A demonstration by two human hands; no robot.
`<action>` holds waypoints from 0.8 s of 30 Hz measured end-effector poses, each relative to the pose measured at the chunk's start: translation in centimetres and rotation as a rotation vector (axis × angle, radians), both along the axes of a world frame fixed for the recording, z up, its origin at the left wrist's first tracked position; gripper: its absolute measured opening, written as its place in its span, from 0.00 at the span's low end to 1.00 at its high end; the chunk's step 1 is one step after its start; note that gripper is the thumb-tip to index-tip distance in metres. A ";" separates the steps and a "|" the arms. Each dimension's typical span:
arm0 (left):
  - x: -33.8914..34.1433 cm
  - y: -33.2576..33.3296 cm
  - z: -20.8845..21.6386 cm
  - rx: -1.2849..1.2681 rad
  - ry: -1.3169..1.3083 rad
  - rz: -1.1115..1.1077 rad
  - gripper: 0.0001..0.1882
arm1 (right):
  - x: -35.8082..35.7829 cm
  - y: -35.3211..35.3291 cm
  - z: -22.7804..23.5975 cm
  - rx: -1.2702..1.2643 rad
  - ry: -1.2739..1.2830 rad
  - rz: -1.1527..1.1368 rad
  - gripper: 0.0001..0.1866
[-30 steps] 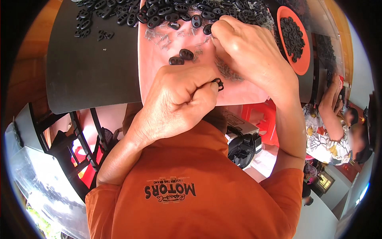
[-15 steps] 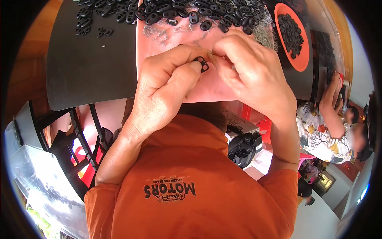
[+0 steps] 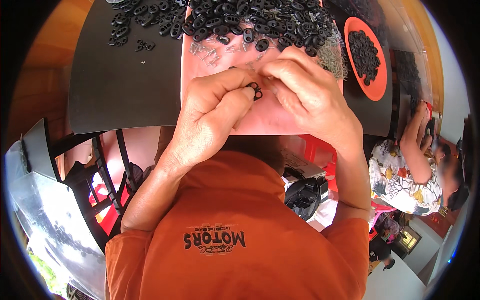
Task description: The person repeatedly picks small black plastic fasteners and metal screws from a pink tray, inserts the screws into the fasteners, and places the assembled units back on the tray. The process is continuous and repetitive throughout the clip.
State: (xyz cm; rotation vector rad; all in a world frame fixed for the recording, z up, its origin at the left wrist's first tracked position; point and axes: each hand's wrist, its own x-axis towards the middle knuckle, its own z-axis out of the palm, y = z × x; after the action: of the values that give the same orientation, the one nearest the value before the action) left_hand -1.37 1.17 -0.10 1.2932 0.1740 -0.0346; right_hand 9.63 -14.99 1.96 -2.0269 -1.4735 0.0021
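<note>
the left hand is mostly closed, pinching a small black two-holed plastic piece by its thumb, just above the pink sheet. right beside it, the right hand is half curled, fingertips drawn together; from here i can't tell if they grip anything. past them lie loose coil springs and a heap of black cord locks, with an orange bowl of black pieces off to the right.

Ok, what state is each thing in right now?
Left hand: closed, pinching
Small black part: pinched in left hand
Right hand: fingers bent, grip unclear
Orange bowl: holding dark pieces
Black oval pieces: heaped loose
Springs: scattered loose
Pink sheet: partly covered
</note>
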 end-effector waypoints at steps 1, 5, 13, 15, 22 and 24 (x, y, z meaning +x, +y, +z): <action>0.0 0.0 0.0 -0.006 0.010 0.000 0.11 | 0.1 0.0 -0.1 0.018 0.012 0.009 0.11; 0.0 -0.2 -0.1 -0.006 -0.023 0.010 0.10 | 0.1 0.3 0.1 0.106 0.203 -0.026 0.07; 0.2 -0.7 -0.4 0.035 -0.089 0.066 0.08 | 0.3 0.3 0.7 0.157 0.738 -0.232 0.07; 0.2 -0.4 -0.4 0.082 -0.110 0.033 0.07 | 0.1 0.2 1.2 0.159 0.898 -0.272 0.06; 0.2 -0.4 -0.6 0.109 -0.139 0.030 0.07 | -0.1 0.2 1.7 0.130 0.970 -0.307 0.06; 0.1 -0.4 -0.5 0.099 -0.127 0.028 0.07 | -0.1 0.2 1.7 0.118 0.983 -0.328 0.06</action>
State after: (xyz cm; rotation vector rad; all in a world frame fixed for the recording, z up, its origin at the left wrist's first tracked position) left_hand -1.26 0.76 -0.60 1.3868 0.0864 0.0810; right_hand 9.53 -14.74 3.70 -1.7221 -0.5083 0.6575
